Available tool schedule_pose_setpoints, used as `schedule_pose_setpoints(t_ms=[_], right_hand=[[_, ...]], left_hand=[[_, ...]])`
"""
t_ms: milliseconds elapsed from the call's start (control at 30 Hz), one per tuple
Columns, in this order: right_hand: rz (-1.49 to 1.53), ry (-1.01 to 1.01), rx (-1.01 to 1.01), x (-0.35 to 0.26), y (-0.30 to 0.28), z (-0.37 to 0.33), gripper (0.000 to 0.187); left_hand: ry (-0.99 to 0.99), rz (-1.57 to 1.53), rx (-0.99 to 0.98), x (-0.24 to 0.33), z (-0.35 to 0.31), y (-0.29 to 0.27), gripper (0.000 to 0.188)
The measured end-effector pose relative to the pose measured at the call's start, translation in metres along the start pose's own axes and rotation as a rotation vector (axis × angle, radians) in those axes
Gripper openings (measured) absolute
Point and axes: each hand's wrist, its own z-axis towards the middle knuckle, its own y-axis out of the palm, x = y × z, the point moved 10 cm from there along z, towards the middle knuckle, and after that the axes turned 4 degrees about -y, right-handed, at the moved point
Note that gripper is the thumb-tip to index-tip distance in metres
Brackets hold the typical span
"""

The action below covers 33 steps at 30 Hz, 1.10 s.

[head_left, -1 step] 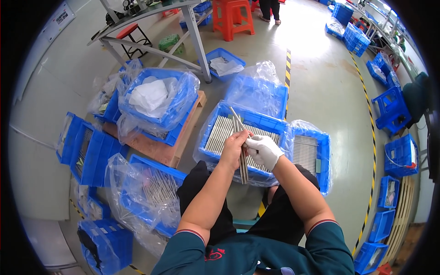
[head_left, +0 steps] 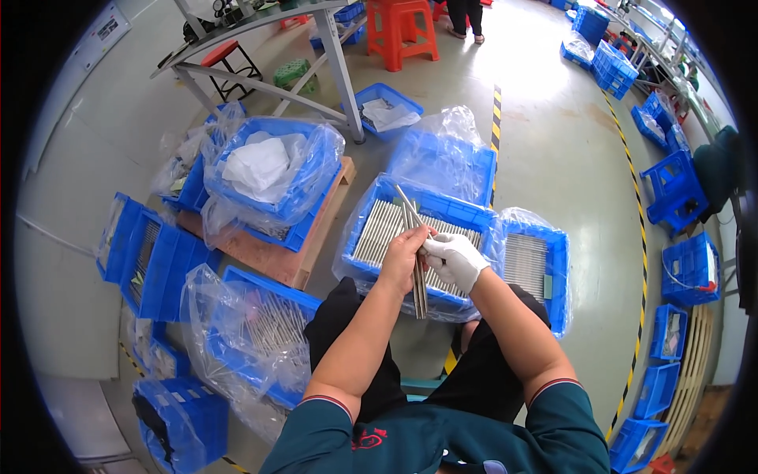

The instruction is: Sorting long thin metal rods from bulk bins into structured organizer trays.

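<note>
My bare left hand (head_left: 403, 251) is closed around a small bunch of slim metal rods (head_left: 420, 296), whose lower ends point down toward my knees. My right hand (head_left: 458, 261), in a white glove, meets it and pinches at the rods near the left fingertips. One rod (head_left: 403, 194) slants up and left out of the grip. Just beneath both hands is a plastic-lined blue crate (head_left: 383, 188) holding rows of similar rods (head_left: 377, 235). My fingers partly hide where each rod is gripped.
Right of it stands another blue crate (head_left: 559, 272) of rods. At lower left a bagged crate (head_left: 237, 276) holds loose rods. Lined crates rest on a wooden pallet (head_left: 338, 197). A workbench leg (head_left: 342, 79) and red stools (head_left: 401, 35) are ahead; a person's legs (head_left: 466, 16) show far off.
</note>
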Motion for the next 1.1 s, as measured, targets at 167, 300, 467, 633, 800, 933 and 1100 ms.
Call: schedule_pose_setpoints(t_ms=[167, 300, 467, 633, 800, 933, 1100], right_hand=[[-0.130, -0.016, -0.138, -0.007, 0.004, -0.001, 0.025], [-0.409, -0.175, 0.086, -0.046, -0.038, 0.011, 0.035], [-0.289, -0.077, 0.062, -0.037, -0.043, 0.024, 0.028], [-0.170, -0.440, 0.558, -0.076, -0.143, 0.042, 0.028], [0.051, -0.324, 0.480, -0.070, -0.148, 0.032, 0.030], [-0.093, -0.120, 0.170, -0.047, -0.082, 0.018, 0.032], [-0.462, -0.144, 0.130, -0.047, -0.055, 0.010, 0.034]], left_hand=[[0.036, -0.077, 0.044, 0.006, -0.005, 0.001, 0.023], [-0.014, 0.113, 0.031, 0.004, -0.010, 0.001, 0.022], [-0.154, 0.171, -0.159, -0.023, -0.018, 0.032, 0.024], [-0.371, 0.079, -0.303, -0.058, -0.029, 0.054, 0.021], [-0.240, -0.075, -0.384, -0.031, -0.026, 0.050, 0.026], [-0.188, -0.137, -0.309, -0.018, -0.019, 0.042, 0.027], [-0.192, -0.229, -0.373, -0.016, -0.018, 0.046, 0.030]])
